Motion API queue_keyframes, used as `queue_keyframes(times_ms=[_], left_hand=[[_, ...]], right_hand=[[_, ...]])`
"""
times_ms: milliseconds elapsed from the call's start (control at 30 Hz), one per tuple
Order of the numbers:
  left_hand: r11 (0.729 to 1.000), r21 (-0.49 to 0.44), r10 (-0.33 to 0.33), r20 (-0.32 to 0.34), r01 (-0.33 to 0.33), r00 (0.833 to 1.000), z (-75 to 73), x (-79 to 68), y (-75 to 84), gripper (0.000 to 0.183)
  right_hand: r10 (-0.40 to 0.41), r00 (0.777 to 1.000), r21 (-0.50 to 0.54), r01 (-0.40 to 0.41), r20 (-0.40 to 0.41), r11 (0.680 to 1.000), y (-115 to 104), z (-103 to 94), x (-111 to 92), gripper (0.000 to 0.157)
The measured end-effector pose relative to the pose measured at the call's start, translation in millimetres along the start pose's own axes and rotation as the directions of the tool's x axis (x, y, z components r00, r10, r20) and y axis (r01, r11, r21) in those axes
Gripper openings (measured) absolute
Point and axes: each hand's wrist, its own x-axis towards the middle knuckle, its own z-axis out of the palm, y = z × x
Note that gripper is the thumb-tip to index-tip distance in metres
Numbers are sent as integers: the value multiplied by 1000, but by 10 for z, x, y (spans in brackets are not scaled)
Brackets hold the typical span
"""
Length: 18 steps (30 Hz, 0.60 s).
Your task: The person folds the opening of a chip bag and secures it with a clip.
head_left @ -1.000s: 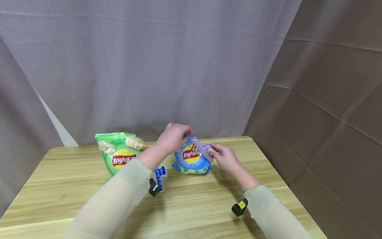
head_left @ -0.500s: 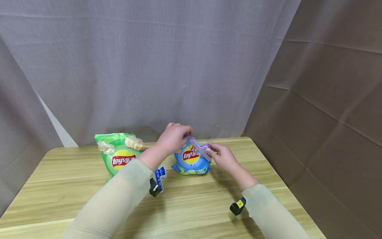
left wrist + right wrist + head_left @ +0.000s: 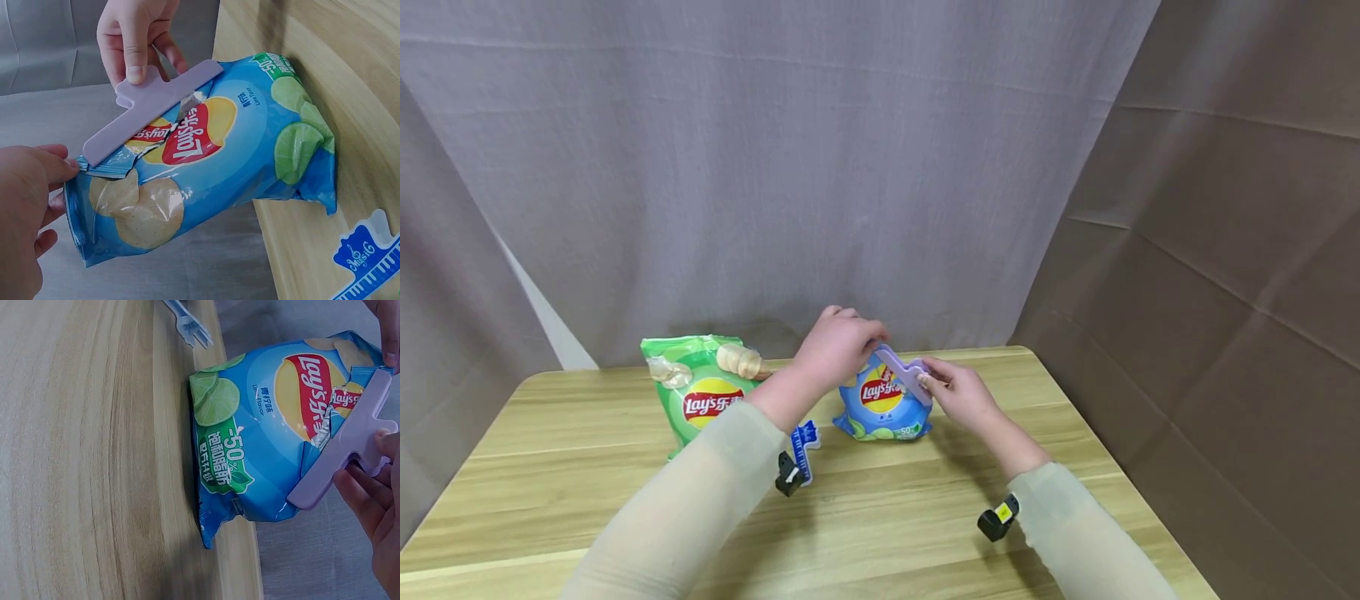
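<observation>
A blue bag of potato chips (image 3: 880, 408) stands on the wooden table with its torn top folded over. My left hand (image 3: 841, 346) pinches the upper left corner of the bag between thumb and fingers, as the left wrist view shows. In my right hand (image 3: 958, 392) is a lilac bag clip (image 3: 150, 111), pinched by its handle. The clip's long bar lies slantwise across the folded top of the bag. Its far end reaches close to my left fingertips. In the right wrist view, torn edges of the bag (image 3: 275, 419) show beneath the clip.
A larger green bag of chips (image 3: 700, 383) stands at the left, partly behind my left arm. On the table between the bags lies a blue clip (image 3: 805, 442) with a piano-key pattern. A grey curtain (image 3: 820, 167) hangs behind the table; a brown one (image 3: 1232, 275) flanks the right.
The lilac clip and my right hand have shifted slightly left and up along the folded top of the blue bag. My left hand has stayed at the corner.
</observation>
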Motion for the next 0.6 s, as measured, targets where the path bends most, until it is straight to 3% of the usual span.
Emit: queue_keyframes(times_ms=[300, 600], left_hand=[[1000, 3, -6, -9, 6, 1000, 11, -15, -23, 20], [996, -45, -77, 43, 79, 996, 54, -46, -107, 30]], right_hand=[[0, 1000, 15, 0, 25, 1000, -27, -4, -13, 45], [23, 999, 27, -24, 27, 999, -11, -1, 3, 42]])
